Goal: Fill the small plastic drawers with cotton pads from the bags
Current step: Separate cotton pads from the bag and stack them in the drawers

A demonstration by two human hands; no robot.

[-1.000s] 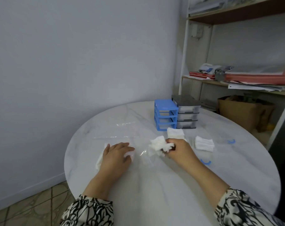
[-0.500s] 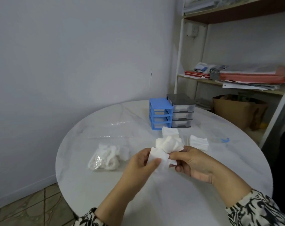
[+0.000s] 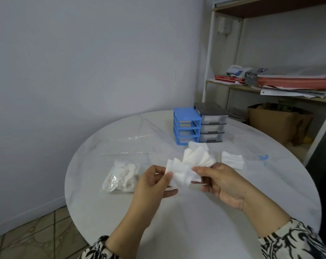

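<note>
Cotton pads [image 3: 184, 171]: loose fan, left hand [image 3: 154, 186] and right hand [image 3: 223, 182] both pinching it, hovering before the blue drawers [image 3: 186, 128]. Risk: outer pads are slipping free, likely dropping onto the bench [image 3: 177, 221].

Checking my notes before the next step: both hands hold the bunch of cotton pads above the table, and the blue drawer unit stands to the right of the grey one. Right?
Not quite. The head view shows the blue drawer unit left of the grey one. Both the left hand and the right hand do hold the cotton pads above the table.
</note>
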